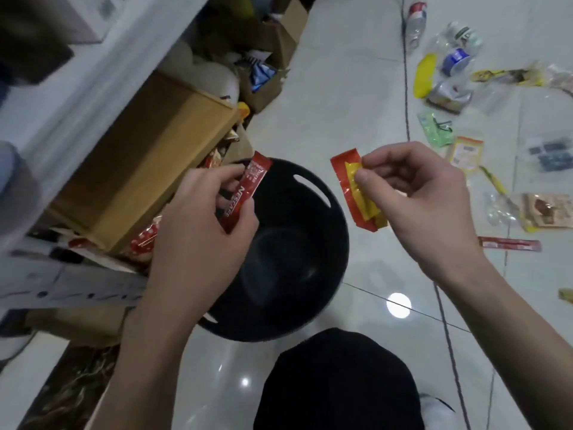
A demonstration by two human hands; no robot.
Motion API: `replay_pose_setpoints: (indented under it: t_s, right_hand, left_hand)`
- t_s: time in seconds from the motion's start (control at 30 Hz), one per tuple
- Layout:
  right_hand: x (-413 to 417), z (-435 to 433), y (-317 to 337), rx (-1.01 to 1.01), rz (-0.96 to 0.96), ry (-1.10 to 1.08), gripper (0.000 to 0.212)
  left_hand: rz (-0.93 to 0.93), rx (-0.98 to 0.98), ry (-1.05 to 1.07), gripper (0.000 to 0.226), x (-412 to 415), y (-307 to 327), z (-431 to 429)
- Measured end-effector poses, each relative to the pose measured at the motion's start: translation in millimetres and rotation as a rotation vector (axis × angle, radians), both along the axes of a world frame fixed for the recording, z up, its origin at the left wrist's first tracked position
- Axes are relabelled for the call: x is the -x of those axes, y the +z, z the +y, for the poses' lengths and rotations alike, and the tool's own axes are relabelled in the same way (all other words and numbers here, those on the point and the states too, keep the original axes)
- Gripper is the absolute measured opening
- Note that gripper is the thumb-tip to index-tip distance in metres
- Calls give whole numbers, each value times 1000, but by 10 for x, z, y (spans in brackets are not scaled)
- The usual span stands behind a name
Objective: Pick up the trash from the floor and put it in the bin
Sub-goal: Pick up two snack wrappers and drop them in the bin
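Trash sachet (252, 178) is red, wrapper (347, 181) red and yellow.

Glossy white tile floor (341, 103): black bin (310, 243), cardboard box (148, 169) left, wrappers (434, 128), bottles (415, 26) scattered right.

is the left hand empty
No, the left hand grips a red Nescafe sachet above the black bin.

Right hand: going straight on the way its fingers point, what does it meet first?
Probably the red sachet gripped by the left hand, across the open bin; right hand seems above the rim, depth unclear.
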State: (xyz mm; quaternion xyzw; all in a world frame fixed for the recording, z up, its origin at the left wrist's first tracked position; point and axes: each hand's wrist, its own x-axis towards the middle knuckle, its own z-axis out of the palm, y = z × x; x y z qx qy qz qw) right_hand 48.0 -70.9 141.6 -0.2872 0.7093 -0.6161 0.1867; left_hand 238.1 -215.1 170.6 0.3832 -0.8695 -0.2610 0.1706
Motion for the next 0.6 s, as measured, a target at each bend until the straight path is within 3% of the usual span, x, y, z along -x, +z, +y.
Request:
replay_pose_setpoints:
  t_s: [0.13, 0.27, 0.43, 0.6]
  right_hand:
    - [-211, -192, -2, -37, 81, 196, 15]
    - [-208, -140, -34, -139, 285, 272, 22]
    - [42, 287, -100, -188, 347, 64, 27]
    - [359, 1164, 47, -201, 314, -279, 31]
  left_hand:
    - [-126, -6, 48, 41, -219, -34, -18]
    - [-103, -22, 52, 38, -168, -18, -16]
    - [14, 12, -57, 31, 230, 5, 147]
    - [98, 0, -320, 34, 958, 162, 616]
